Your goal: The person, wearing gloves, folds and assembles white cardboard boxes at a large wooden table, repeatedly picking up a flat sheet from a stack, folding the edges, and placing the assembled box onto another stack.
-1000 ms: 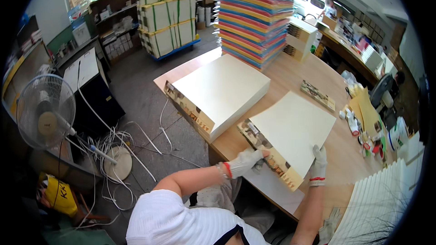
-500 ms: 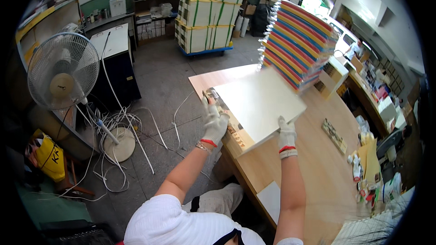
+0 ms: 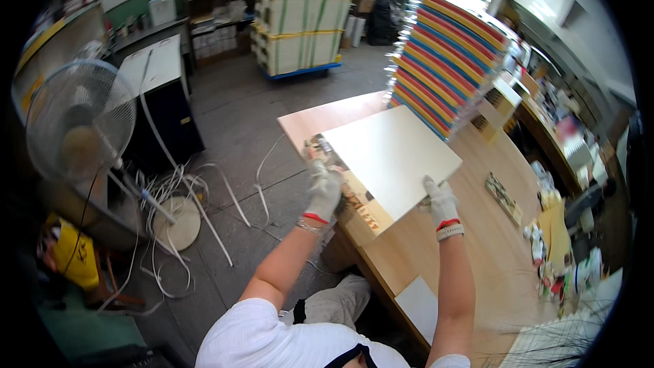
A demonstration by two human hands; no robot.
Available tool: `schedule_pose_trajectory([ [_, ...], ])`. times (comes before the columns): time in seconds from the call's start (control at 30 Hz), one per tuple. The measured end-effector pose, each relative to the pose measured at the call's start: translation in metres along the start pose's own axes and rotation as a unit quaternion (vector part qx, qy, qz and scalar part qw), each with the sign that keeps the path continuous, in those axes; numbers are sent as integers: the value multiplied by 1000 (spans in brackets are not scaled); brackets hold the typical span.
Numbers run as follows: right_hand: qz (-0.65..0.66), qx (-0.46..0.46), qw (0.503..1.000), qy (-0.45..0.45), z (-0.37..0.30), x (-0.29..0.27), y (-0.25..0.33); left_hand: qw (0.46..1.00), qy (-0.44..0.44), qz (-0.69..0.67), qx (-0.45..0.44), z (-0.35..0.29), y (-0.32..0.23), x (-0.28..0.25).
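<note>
A pale wood table [image 3: 490, 259] with a curved outline fills the right of the view. At its far side stands a tall stack [image 3: 446, 61] in red, yellow and blue layers. A loose patterned strip [image 3: 504, 199] lies to the right, near a scatter of bottles and small items [image 3: 545, 259]; a white sheet [image 3: 417, 307] lies at the near edge. Beyond, on a grey floor [image 3: 231, 116], strapped bundles [image 3: 303, 20] sit on a blue trolley [image 3: 300, 71]. To the left are a fan [image 3: 80, 119], tangled cords [image 3: 163, 232], a dark cabinet [image 3: 153, 88] with a white top and a yellow bag [image 3: 75, 252].

The white block [image 3: 395, 160] is at the table's left part, just before the coloured stack, patterned edge toward the person. The gloved left hand [image 3: 323, 187] is at that edge, fingers bent; the gloved right hand [image 3: 443, 202] is at the near right side, thumb by the upper rim. I cannot tell whether either grip closes on the block.

A second ago two white blocks showed side by side, with both hands at the nearer one; now one white top shows, farther off. Since half a second ago the hands have kept to the same edges, and the strip lies where it did.
</note>
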State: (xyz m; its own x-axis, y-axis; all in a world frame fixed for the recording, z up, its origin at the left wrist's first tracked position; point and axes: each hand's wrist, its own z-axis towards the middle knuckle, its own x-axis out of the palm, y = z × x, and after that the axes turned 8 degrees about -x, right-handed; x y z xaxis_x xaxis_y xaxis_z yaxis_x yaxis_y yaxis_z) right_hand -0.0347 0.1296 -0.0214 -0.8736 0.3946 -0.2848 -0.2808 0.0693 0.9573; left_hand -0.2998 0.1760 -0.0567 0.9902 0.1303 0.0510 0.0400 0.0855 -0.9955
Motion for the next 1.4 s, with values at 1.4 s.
schedule_pose_trajectory([
  [1.4, 276, -36, 944, -176, -10, -185, -140, 981, -43, -136, 131, 175, 88, -105],
])
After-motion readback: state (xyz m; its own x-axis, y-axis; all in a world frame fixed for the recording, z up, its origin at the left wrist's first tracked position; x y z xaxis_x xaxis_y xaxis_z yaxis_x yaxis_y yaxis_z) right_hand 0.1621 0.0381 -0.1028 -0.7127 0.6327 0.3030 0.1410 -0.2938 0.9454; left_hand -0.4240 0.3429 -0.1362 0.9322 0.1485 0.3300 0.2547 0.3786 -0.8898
